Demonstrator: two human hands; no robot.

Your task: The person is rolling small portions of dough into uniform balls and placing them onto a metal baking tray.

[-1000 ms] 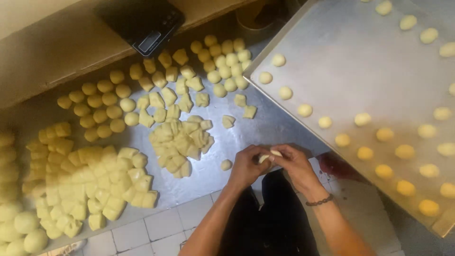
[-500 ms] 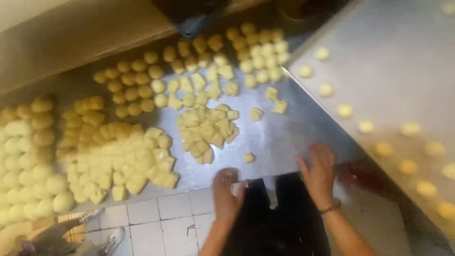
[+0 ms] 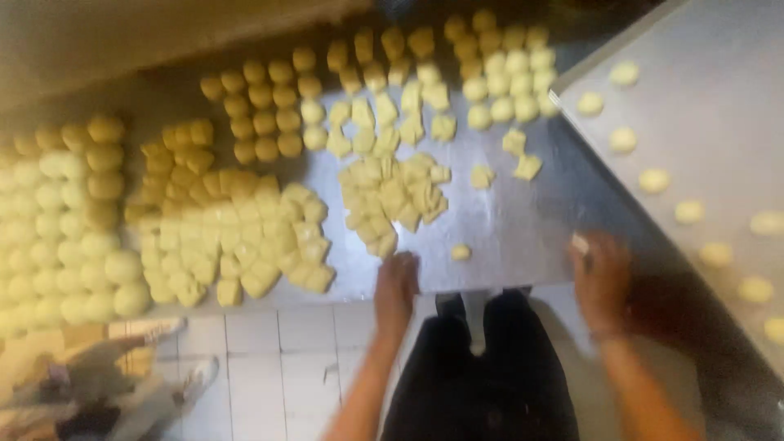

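Steel table (image 3: 523, 220) carried dough pieces (image 3: 392, 196); left hand (image 3: 396, 290) lay open beside them, right hand (image 3: 600, 273) pinched a dough bit (image 3: 580, 242).

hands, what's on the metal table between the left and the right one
In the head view, one small dough piece lies on the metal table between the left hand and right hand.

Steel worktable (image 3: 523, 220): many pale yellow dough pieces, cut squares in a central heap (image 3: 392, 196), rounded balls in rows at left and rear. One stray dough piece (image 3: 461, 252) near the front edge. Left hand (image 3: 397, 287) at the table's front edge, just below the heap. Right hand (image 3: 600, 273), blurred, a pale bit at its fingertips. Metal tray (image 3: 719, 131) at right, spaced dough balls on it. Tiled floor (image 3: 278, 351) below.
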